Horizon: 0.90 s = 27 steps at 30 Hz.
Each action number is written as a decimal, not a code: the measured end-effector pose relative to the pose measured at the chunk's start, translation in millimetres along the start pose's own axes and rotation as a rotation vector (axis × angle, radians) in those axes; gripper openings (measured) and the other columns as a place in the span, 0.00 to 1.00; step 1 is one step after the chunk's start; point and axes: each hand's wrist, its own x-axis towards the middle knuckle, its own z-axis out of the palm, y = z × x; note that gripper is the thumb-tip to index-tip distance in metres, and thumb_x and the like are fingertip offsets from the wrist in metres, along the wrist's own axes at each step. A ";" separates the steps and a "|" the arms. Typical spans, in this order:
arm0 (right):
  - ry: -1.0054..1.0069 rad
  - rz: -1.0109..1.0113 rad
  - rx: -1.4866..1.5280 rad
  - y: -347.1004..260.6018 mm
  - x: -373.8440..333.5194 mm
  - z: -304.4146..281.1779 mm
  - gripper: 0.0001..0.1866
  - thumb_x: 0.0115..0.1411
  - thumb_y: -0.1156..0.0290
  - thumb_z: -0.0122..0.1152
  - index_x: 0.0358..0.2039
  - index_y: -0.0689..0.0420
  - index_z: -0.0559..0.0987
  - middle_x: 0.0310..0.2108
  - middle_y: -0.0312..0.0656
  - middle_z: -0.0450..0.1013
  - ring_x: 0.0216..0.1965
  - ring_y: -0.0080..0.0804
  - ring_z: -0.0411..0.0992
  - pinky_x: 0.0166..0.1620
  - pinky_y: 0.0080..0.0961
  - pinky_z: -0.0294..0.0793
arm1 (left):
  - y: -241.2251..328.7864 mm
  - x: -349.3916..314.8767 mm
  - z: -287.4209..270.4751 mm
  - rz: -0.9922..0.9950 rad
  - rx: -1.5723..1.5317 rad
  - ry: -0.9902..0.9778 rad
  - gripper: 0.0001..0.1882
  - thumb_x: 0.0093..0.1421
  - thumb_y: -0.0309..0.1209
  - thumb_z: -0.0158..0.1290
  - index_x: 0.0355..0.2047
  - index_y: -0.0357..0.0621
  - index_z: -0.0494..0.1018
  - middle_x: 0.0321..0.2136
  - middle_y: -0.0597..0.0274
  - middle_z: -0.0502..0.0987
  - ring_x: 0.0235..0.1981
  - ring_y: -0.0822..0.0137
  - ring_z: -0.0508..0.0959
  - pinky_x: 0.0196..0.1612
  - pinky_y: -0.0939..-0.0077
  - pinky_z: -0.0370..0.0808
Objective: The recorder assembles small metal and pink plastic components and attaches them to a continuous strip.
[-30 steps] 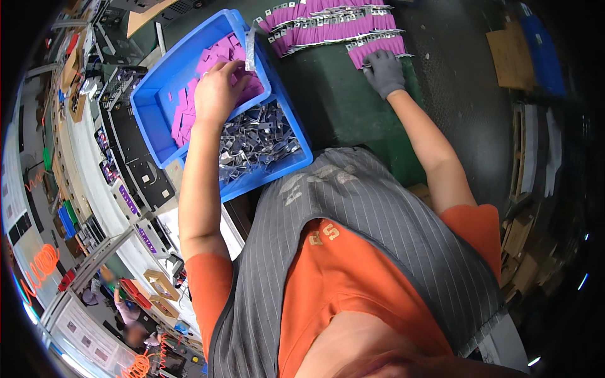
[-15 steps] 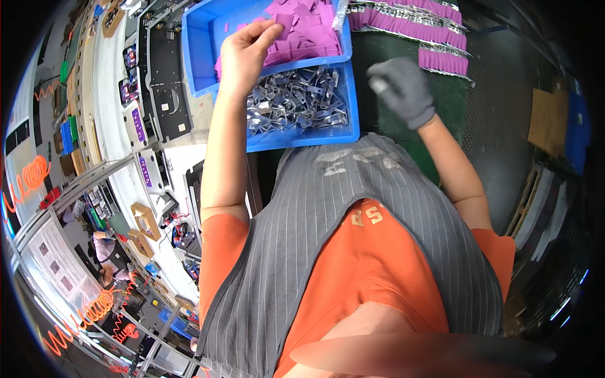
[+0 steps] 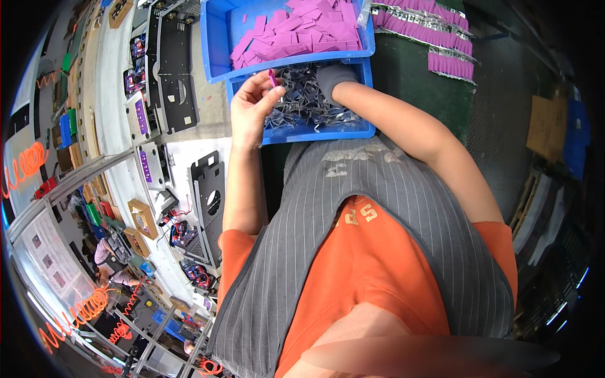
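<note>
My bare left hand (image 3: 251,108) pinches a small purple strip (image 3: 273,78) between thumb and fingers, held up over the left side of a blue bin (image 3: 296,134). That bin is full of small bent metal clips (image 3: 301,104). My right hand (image 3: 334,79), in a grey glove, reaches into the clips on the bin's right side; its fingertips are hidden, so I cannot tell if they grip anything. Just beyond stands another blue bin (image 3: 215,47) with a heap of flat purple pieces (image 3: 309,28).
Rows of purple pieces with metal clips (image 3: 450,66) lie on a dark green surface (image 3: 416,94) at the far right. To the left runs a bench with black metal panels (image 3: 173,69) and wired parts. Cardboard (image 3: 547,126) stands at the right, and another person (image 3: 104,252) is far off at left.
My left hand has come back from the purple heap toward me with a purple strip. The gloved right hand has moved left from the green surface into the bin of clips.
</note>
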 end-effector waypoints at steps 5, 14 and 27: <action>-0.057 -0.084 -0.023 7.0 0.1 6.2 0.13 0.50 0.74 0.55 0.37 0.59 0.81 0.40 0.50 0.76 0.43 0.45 0.75 0.41 0.37 0.76 | -15.3 -5.0 -3.5 -0.048 0.011 -0.031 0.15 0.51 0.22 0.61 0.40 0.39 0.75 0.31 0.69 0.78 0.26 0.84 0.71 0.25 0.91 0.62; 0.192 -0.423 0.342 9.6 -64.5 -28.0 0.11 0.52 0.72 0.54 0.36 0.53 0.79 0.33 0.43 0.77 0.35 0.38 0.76 0.37 0.31 0.74 | -24.2 -6.8 -3.1 0.038 0.088 -0.048 0.11 0.51 0.23 0.61 0.36 0.38 0.76 0.28 0.72 0.77 0.23 0.86 0.67 0.26 0.92 0.61; 1.005 -0.711 1.097 27.2 -147.7 -81.6 0.08 0.51 0.81 0.58 0.33 0.60 0.77 0.28 0.39 0.76 0.30 0.25 0.75 0.35 0.21 0.73 | -10.1 -23.0 48.8 0.099 0.289 -0.193 0.15 0.47 0.26 0.65 0.37 0.40 0.77 0.21 0.78 0.70 0.19 0.85 0.58 0.22 0.89 0.57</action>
